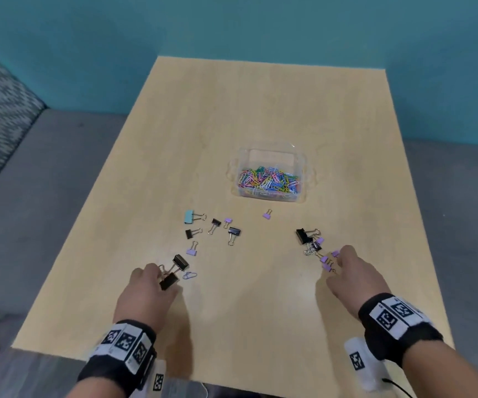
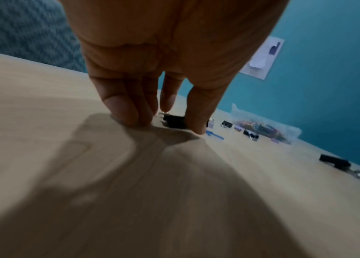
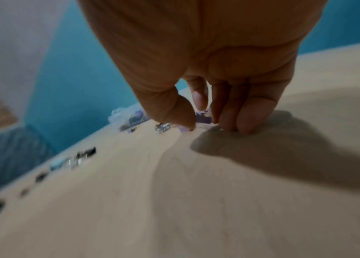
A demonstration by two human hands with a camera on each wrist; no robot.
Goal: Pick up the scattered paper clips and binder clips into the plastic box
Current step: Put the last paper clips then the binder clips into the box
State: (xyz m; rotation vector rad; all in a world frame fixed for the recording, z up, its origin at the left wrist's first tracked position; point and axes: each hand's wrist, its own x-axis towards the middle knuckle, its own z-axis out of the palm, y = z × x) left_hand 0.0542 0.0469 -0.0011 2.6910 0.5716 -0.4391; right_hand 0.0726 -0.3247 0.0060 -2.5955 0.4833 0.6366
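The clear plastic box [image 1: 303, 168] stands mid-table with a heap of coloured paper clips [image 1: 269, 180] in it. My left hand [image 1: 161, 282] is down on the table, thumb and fingers pinching a black binder clip [image 1: 170, 280], which also shows between them in the left wrist view [image 2: 174, 121]. A second black binder clip [image 1: 181, 262] and a blue paper clip [image 1: 189, 275] lie beside it. My right hand [image 1: 335, 267] curls round small purple binder clips [image 1: 324, 259]; one purple binder clip [image 3: 203, 118] sits between thumb and fingers. More clips [image 1: 303, 235] lie just beyond.
Between the hands and the box lie several loose binder clips: a teal one [image 1: 188, 216], black ones [image 1: 234, 231] and purple ones [image 1: 266, 215]. The wooden table [image 1: 260, 96] meets a teal wall at the back. Grey floor runs along both sides.
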